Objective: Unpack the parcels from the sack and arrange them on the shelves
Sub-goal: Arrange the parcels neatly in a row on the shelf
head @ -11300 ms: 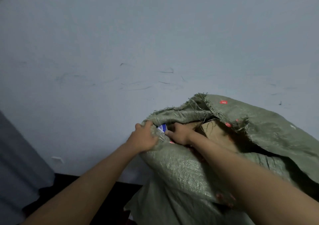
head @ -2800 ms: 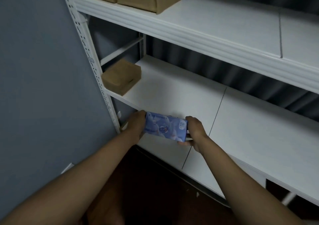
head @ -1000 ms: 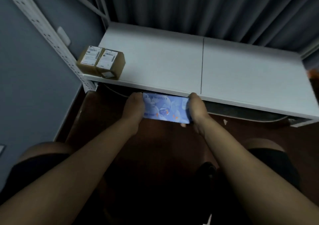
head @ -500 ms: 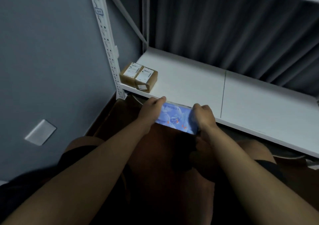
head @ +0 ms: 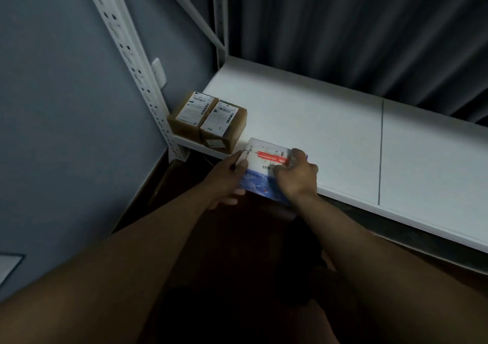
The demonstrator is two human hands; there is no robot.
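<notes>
- I have the blue-and-white parcel [head: 264,163] lying flat at the front edge of the bottom shelf [head: 330,132]. Its far part is on the board and its near edge overhangs toward me.
- Its long axis runs left to right, roughly along the shelf's front edge, so the way in is straight away from me, toward the dark curtain [head: 356,32] at the back.
- My left hand [head: 227,177] holds the parcel's left end, fingers on top and thumb low at the near side. My right hand [head: 297,173] is curled over the right end, knuckles up, gripping it.
- Both hands sit at the near side of the parcel, one at each end, about equally close. I judge a level push forward is what seats it.
- The two brown boxes [head: 208,123] stand in the shelf's left front corner against the upright post [head: 137,61]. The parcel's left end is just beside them, apart by a narrow gap.
- I'd keep the left end from swinging into those boxes while it slides.
</notes>
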